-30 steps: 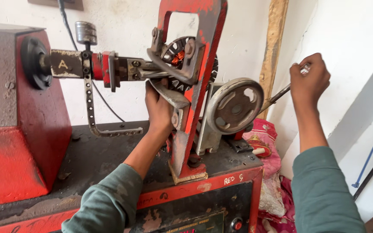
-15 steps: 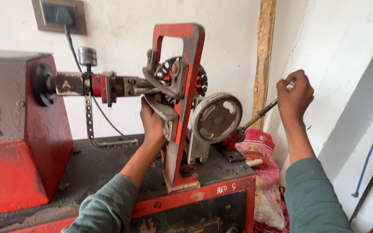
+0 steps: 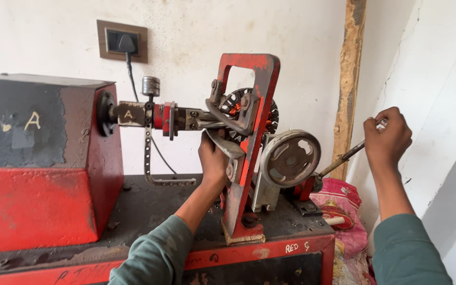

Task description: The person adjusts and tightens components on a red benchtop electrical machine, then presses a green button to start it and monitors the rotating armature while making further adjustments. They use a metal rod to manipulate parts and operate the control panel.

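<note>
Here, left hand [image 3: 213, 161] raised against the red upright frame [image 3: 249, 137] on the machine bed [image 3: 149, 206], fingers curled around a grey metal bracket [image 3: 227, 146] just below the wound coil disc [image 3: 238, 112]; closed on that bracket, thumb side toward the frame. Coil disc directly above the left hand, clamped at the end of the horizontal shaft [image 3: 178, 117] reaching out from the big red and black housing [image 3: 43, 158]. Right hand [image 3: 387, 140] well apart on the far side, fisted tight around the end of a thin metal lever [image 3: 344, 157], knuckles up. Lever slanting down and leftward from that fist to its foot just behind the grey spoked wheel [image 3: 290, 158], which sits between the two hands, touching neither. Perforated metal strip [image 3: 148, 153] hanging from the shaft, bending along the bed. Wall socket [image 3: 122, 41] with black plug above. Pink printed cloth [image 3: 341, 211] bunched beside the machine, under the lever.
</note>
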Motion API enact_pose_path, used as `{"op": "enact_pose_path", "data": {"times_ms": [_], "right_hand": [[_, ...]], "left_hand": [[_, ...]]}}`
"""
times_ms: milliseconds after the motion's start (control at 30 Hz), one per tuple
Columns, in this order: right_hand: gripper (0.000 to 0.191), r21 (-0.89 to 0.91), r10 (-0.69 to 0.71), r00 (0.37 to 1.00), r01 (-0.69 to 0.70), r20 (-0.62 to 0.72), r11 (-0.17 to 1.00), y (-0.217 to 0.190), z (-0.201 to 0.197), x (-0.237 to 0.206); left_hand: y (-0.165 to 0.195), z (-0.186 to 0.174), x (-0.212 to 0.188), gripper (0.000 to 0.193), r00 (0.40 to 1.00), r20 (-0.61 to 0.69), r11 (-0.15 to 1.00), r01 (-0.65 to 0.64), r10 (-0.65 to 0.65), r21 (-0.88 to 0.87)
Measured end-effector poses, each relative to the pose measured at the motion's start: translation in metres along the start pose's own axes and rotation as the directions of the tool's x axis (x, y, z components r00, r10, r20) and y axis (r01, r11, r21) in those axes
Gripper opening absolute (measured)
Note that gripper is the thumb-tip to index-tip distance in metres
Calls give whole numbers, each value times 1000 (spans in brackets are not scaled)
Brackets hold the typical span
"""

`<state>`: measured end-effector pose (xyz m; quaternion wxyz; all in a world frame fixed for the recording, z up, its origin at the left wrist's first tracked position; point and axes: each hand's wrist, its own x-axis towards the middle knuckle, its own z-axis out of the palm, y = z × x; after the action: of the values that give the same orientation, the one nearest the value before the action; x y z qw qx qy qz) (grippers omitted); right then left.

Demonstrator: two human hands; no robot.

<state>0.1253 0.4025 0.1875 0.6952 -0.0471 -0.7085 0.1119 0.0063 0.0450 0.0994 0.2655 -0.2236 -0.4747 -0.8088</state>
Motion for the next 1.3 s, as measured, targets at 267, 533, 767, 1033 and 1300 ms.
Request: {"op": "enact_pose_path", "data": {"times_ms": [267,533,767,1033,1300], "right_hand": [[15,-41,-78,996,76,-43,996,31,-1,-13],[8,-50,-70,997,69,-36,996,37,4,-16],[10,-91,-34,998,39,56,995,25,25,14],[16,-56,-12,993,19,119,998,16,16,16],[10,71,10,992,-19,127,997,9,-3,3]], "left_hand": [[5,2,-2,28,999,9,999,-44,44,-2],[37,2,-10,41,995,-48,966,99,-90,240],[43,6,-12,41,989,-91,904,142,-115,403],[14,3,-10,42,997,-64,911,71,-49,406],[19,1,-9,38,992,-28,901,127,-126,415]]}}
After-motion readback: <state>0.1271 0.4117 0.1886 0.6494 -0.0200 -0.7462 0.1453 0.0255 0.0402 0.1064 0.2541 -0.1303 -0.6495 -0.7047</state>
